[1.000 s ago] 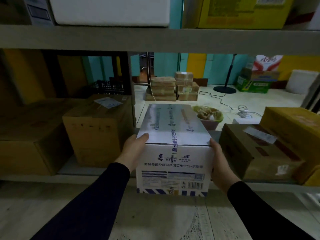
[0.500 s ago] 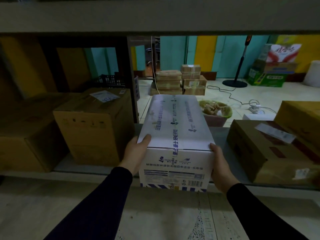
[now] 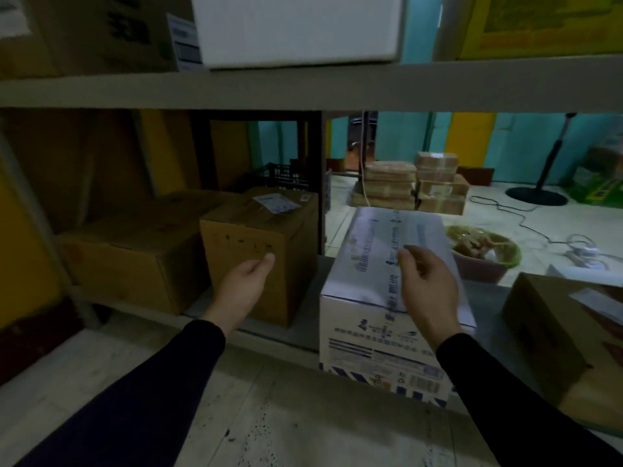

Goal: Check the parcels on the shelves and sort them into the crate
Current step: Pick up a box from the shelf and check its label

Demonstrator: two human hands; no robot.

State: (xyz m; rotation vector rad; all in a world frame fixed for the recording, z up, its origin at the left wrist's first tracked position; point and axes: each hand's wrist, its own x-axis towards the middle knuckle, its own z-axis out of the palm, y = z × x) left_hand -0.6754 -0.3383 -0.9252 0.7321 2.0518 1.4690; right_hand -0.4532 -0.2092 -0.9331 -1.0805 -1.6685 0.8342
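A white printed parcel point(image 3: 367, 261) rests on the lower shelf point(image 3: 279, 332), its front end hanging over the shelf edge. My right hand point(image 3: 426, 284) hovers above its top, fingers loosely curled, holding nothing. My left hand point(image 3: 247, 284) is out in front of a brown cardboard box point(image 3: 263, 237) with a white label on top. It is just left of the white parcel, fingers loose and empty. A dark slatted crate point(image 3: 286, 175) shows dimly behind the brown box.
A wider brown box point(image 3: 135, 251) sits at the left, another point(image 3: 566, 325) at the right. The upper shelf point(image 3: 303, 84) carries a white box point(image 3: 296, 28) and cartons. Beyond lie stacked parcels point(image 3: 418, 187), a bin point(image 3: 482, 254) and cables on the floor.
Both hands have let go of the white parcel, which now rests on the shelf. My left hand moved left toward the brown box; my right hand rose above the parcel.
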